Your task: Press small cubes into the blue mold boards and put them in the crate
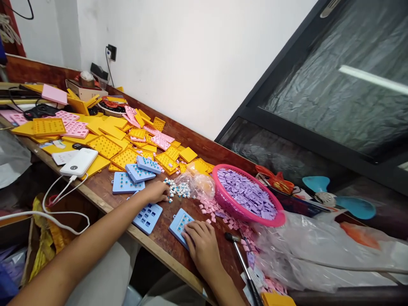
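Note:
My left hand point(157, 192) is at the edge of a loose pile of small white-and-blue pieces point(180, 189), its fingers drawn together; what they pinch is hidden. My right hand point(203, 241) lies over the right part of a light blue plastic panel point(181, 223), fingers stretched across it. Rows of small white-and-blue pieces sit in this panel. Under my left forearm is another blue panel point(149, 222) with dark square openings, partly covered. Beyond my left hand, several blue panels point(127, 183) with pieces in them lie overlapping.
Many yellow panels point(105, 146) and pink panels point(76, 129) lie heaped along the wall. A pink basket point(282, 217) holds purple pieces. Loose pink pieces point(212, 208), a hammer point(244, 261) and clear plastic bags point(302, 246) lie rightward. A white power bank point(79, 161) trails cables at left.

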Demonstrator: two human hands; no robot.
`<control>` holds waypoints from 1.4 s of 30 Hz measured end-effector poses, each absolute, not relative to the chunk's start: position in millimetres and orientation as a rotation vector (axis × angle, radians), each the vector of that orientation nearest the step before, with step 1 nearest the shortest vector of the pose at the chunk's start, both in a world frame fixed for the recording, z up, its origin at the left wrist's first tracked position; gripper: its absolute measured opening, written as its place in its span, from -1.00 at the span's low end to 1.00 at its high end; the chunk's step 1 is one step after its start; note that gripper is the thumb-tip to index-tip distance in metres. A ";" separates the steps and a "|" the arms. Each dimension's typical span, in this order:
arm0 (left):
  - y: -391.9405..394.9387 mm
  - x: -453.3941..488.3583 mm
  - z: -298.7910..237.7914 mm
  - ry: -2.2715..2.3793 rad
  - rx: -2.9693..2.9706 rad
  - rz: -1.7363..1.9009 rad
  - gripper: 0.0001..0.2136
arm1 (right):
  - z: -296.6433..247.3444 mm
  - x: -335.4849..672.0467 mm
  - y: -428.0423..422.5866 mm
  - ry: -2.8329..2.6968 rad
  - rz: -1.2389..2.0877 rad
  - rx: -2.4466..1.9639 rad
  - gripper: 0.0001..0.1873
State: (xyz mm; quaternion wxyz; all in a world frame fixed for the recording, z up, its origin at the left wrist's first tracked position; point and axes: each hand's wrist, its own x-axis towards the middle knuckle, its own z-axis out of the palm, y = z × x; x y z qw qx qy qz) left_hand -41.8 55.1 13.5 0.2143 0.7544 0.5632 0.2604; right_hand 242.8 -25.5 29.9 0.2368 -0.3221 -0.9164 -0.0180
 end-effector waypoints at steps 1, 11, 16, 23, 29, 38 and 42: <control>55.1 -43.4 14.1 1.584 2.086 0.744 -0.92 | 29.5 242.4 -31.3 -2.544 -0.101 -0.876 -0.79; 61.9 -51.1 24.6 1.636 2.045 1.210 -0.73 | 43.2 232.0 -4.9 -2.503 0.092 -1.064 -0.76; 58.3 -61.1 23.5 1.588 2.022 1.207 -0.81 | 49.1 177.5 48.9 -2.668 0.243 -0.924 -0.65; 55.2 -59.2 22.9 1.579 1.997 1.119 -0.89 | 55.3 154.4 76.4 -2.748 0.308 -0.862 -0.81; 47.0 -46.2 40.1 1.510 2.166 0.981 -0.80 | 68.2 230.9 9.8 -2.258 0.513 -1.036 -0.65; -21.1 55.5 48.8 1.192 2.580 0.604 -0.85 | 24.3 279.2 -52.4 -1.849 0.658 -1.193 -0.80; -28.8 65.2 31.9 1.367 2.321 0.654 -0.86 | 17.9 272.1 -47.3 -1.901 0.578 -1.180 -0.84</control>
